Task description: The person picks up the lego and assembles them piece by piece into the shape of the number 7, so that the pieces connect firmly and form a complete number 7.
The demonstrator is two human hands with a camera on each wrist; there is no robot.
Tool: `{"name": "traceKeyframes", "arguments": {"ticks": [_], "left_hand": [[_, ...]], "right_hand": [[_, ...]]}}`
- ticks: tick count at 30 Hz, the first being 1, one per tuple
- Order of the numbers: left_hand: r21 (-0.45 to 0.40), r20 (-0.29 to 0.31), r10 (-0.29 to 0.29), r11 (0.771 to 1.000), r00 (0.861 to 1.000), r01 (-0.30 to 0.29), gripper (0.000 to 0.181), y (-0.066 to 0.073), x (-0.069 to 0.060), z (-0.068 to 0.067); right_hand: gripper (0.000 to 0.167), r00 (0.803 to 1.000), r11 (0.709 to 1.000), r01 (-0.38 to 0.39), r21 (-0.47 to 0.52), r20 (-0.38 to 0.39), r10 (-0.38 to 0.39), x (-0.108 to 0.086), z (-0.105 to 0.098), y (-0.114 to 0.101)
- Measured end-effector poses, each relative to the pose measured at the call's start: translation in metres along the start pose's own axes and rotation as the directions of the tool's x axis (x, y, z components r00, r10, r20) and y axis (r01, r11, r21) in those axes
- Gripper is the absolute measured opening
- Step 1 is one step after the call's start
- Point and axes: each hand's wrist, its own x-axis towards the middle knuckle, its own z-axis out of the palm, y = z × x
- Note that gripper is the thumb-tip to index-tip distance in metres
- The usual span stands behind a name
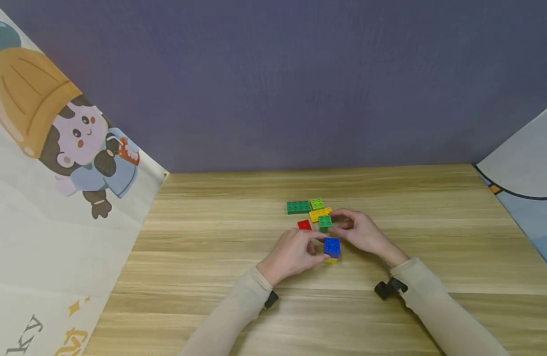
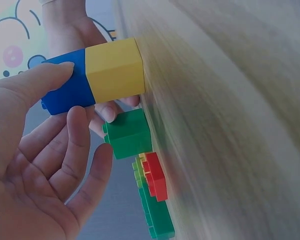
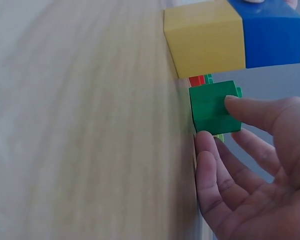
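Observation:
A blue block stands on top of a yellow block on the wooden table. My left hand pinches the blue block between thumb and fingers. Just behind it is a green block, with my right hand at its right side. In the right wrist view the right thumb rests on the green block and the fingers curl near its far side. A red piece lies left of the green block, partly behind the left hand.
Behind the green block lie a yellow brick, a light green brick and a dark green brick. A purple-grey panel rises along the table's back edge. Printed panels stand at both sides.

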Motion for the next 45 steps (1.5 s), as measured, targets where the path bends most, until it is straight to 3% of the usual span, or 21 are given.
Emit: {"name": "traceKeyframes", "arguments": {"ticks": [18, 30, 45], "left_hand": [[0.000, -0.008, -0.010, 1.000, 1.000, 0.010, 0.043, 0.000, 0.000, 0.003], [-0.021, -0.064, 0.087, 0.996, 0.994, -0.088, 0.039, -0.003, -0.007, 0.005], [-0.046, -0.059, 0.039, 0.998, 0.997, -0.042, 0.041, -0.002, -0.007, 0.004]], "right_hand": [[0.051, 0.999, 0.999, -0.020, 0.026, -0.045, 0.021, -0.006, -0.002, 0.003], [0.052, 0.997, 0.999, -0.024, 0.042, -0.077, 0.027, -0.017, -0.003, 0.000], [0.052, 0.996, 0.996, -0.038, 0.086, -0.076, 0.045, -0.031, -0.011, -0.002]]}}
